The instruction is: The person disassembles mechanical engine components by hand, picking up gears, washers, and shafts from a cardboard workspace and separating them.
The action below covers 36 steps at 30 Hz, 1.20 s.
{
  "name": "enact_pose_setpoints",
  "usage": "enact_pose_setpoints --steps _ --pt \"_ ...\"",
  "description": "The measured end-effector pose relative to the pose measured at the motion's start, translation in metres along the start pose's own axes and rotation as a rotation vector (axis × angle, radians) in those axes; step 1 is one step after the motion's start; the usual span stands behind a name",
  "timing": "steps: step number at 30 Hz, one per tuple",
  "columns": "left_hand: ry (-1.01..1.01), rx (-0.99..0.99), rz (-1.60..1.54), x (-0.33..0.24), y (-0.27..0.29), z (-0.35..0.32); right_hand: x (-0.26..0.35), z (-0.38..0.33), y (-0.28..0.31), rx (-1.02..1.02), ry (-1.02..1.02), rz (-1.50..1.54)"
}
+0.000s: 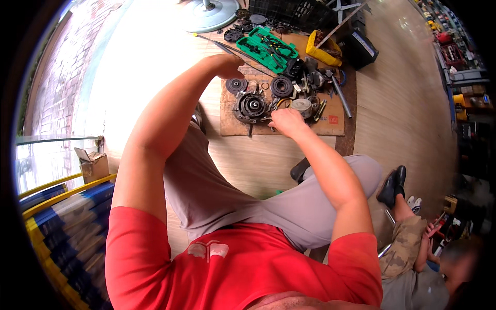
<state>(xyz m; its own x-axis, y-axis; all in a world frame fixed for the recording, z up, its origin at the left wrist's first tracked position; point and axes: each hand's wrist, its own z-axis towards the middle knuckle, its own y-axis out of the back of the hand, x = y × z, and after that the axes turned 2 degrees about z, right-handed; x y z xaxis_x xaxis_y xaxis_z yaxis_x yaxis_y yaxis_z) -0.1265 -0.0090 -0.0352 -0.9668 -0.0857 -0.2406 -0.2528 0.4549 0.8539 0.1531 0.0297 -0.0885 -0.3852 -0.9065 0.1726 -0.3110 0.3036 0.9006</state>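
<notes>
My left hand (227, 66) is raised over the far left edge of a cardboard sheet (235, 128), its fingers spread apart, with nothing visible in them. Just below it lies a dark ring-shaped disc (236, 85). My right hand (287, 122) is closed at the right side of a round metal housing with a central shaft (253, 105). Its fingertips pinch something too small to make out. Beyond the housing lies a black grooved pulley (281, 87). A second round metal part with a pale face (301, 106) sits right of my right hand.
Behind are an open green tool case (267, 50), a yellow bin (324, 49), a black crate (292, 14) and a black box (360, 47). A long-handled hammer-like tool (341, 95) lies right. Another person (408, 245) sits at the lower right. A pale round base (209, 15) stands far left.
</notes>
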Motion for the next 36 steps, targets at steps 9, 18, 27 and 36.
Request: enact_pose_setpoints --steps 9,18,27,36 --pt "-0.013 -0.048 -0.032 0.002 -0.001 0.003 0.001 -0.002 0.004 0.012 -0.073 0.055" --pt "-0.021 -0.034 -0.010 -0.003 0.003 0.004 -0.004 -0.001 -0.002 -0.044 -0.096 0.116" --pt "-0.006 -0.038 -0.050 -0.004 0.004 0.003 -0.007 -0.001 -0.004 -0.046 -0.130 0.159" --pt "0.008 -0.026 -0.049 -0.003 0.002 0.004 0.000 0.000 0.005 0.009 -0.290 0.348"
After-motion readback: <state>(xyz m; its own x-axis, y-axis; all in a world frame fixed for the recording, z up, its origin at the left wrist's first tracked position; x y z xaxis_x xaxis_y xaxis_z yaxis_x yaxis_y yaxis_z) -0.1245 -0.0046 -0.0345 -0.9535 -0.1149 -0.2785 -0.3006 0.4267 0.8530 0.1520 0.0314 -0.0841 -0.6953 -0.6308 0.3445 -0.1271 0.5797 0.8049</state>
